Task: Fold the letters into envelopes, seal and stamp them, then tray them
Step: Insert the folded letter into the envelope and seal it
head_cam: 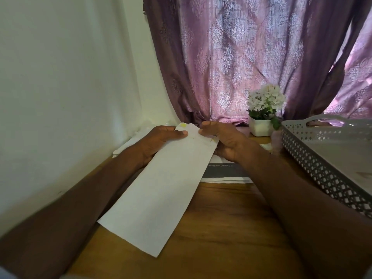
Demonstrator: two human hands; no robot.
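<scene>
A long white envelope (161, 190) is held up over the wooden table (221, 228), its far end at my hands and its near end pointing toward me. My left hand (161, 137) grips the far left corner, thumb on top. My right hand (223, 137) pinches the far right edge by the flap, where yellowish glue marks show. A grey perforated tray (314, 166) stands at the right. Printed letter sheets (225, 172) lie on the table under my right hand.
A white wall runs along the left, with a stack of white papers (128, 143) against it. A small white pot of white flowers (261, 117) stands at the back before a purple curtain (241, 57). A pale small object (276, 141) stands beside the tray, blurred.
</scene>
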